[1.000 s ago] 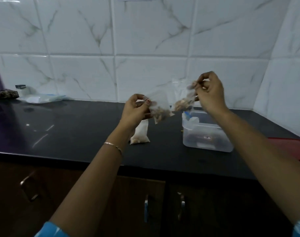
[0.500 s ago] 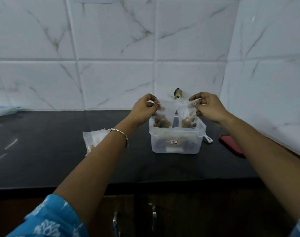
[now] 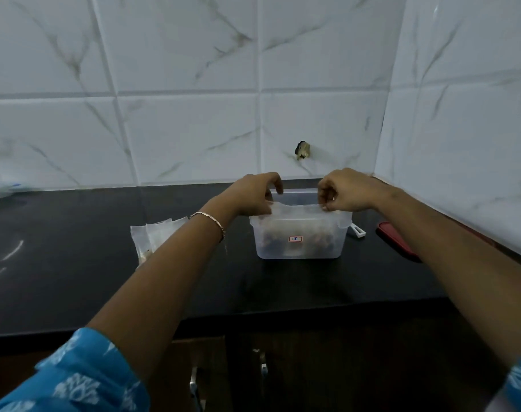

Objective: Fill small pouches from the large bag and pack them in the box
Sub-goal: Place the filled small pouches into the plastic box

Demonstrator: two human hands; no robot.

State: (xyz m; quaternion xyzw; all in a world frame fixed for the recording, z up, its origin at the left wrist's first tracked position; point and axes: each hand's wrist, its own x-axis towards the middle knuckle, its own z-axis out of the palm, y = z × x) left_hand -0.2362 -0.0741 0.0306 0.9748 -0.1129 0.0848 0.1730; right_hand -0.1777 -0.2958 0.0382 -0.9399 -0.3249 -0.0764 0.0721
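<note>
Two hands work at the mouth of the box [image 3: 298, 252], which stands on the black counter [image 3: 75, 263] near the tiled corner. The left hand [image 3: 253, 194] and the right hand [image 3: 347, 190] both have their fingers curled downward, and each one pinches the top film of the pouches [image 3: 296, 207]. The pouches hang inside the box, and their dark filling shows through the cloudy wall; whether their bottoms already touch the floor of the box I cannot tell, because the wall blurs everything.

The step in hand is, in my judgement, the packing of filled pouches. To do it well, lower them straight down until the weight leaves the fingers; only then let the pinch go, one hand after the other, so that no pouch tips over. Keep the tops upward and the pouches side by side; this leaves room for more. The box looks light, so press down and not forward, otherwise it may slide toward the wall.

Some clear plastic packets [image 3: 155, 236] lie on the counter left of the box, partly behind the left forearm; a white clip [image 3: 358, 232] lies just beside the box on the right; a red lid [image 3: 397, 242] lies further right.
</note>
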